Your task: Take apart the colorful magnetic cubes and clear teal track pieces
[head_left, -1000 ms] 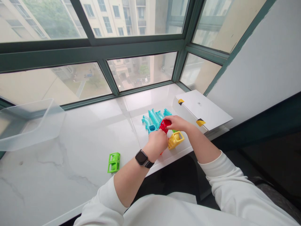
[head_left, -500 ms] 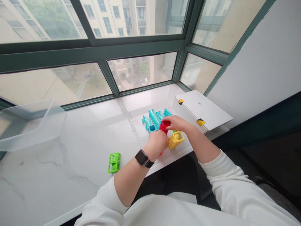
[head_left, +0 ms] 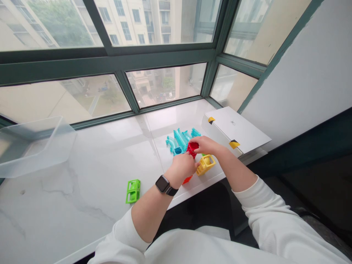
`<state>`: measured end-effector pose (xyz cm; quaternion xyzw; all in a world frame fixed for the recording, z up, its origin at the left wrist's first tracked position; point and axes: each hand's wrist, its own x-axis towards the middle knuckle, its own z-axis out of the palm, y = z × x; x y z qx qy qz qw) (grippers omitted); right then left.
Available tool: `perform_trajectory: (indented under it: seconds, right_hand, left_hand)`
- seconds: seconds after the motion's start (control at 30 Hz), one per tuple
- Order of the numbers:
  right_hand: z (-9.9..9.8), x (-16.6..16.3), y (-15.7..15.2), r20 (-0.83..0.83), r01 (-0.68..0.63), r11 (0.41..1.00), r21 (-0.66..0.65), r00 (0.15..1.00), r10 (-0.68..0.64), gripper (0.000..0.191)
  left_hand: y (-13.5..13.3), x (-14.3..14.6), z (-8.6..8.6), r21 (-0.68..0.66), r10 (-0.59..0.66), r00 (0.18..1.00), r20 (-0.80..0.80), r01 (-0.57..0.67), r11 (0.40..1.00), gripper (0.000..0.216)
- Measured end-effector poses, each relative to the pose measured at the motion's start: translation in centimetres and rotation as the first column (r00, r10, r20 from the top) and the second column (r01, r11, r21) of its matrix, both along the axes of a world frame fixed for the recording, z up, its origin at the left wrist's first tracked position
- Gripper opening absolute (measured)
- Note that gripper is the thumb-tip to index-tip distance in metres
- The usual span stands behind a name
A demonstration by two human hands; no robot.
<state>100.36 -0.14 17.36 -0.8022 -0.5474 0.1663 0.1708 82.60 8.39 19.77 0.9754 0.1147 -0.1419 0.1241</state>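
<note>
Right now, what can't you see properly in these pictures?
All in the head view:
Red block: partly hidden by the left-hand grip and right-hand grip.
Orange-red piece: mostly covered by the left-hand grip.
Green piece: only a sliver shows, between the right-hand grip and the yellow block.
Clear bin: cut off by the left edge.
Mark on the white box: too small to read.

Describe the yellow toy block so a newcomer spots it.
Start at the white ledge below the green-framed windows. Near its front edge is the person's left hand; just right of it sits an open-framed yellow block with a rounded part inside. Its colour sets it apart from the red block beyond.
</note>
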Motion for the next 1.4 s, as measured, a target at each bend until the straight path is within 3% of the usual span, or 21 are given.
perform_trajectory:
  seconds: [1.0,1.2,1.4]
  right_hand:
    - [1.1,-0.1,0.3,-0.029,-0.066,0.995,-0.069,0.998,0.064,0.041]
    - [1.2,-0.2,0.5,-0.028,-0.065,0.994,-0.089,0.998,0.063,0.04]
    - [1.5,-0.3,0.3,-0.018,-0.091,0.989,-0.112,0.996,0.09,0.033]
  left_hand:
    - [-0.1,0.3,-1.7,-0.058,-0.017,0.999,0.051,0.02,0.998,0.048]
    - [-0.1,0.1,-1.1,-0.075,-0.004,0.999,0.038,0.007,0.997,0.047]
    - [0.0,-1.6,0.9,-0.072,0.012,0.997,0.076,-0.006,0.997,0.044]
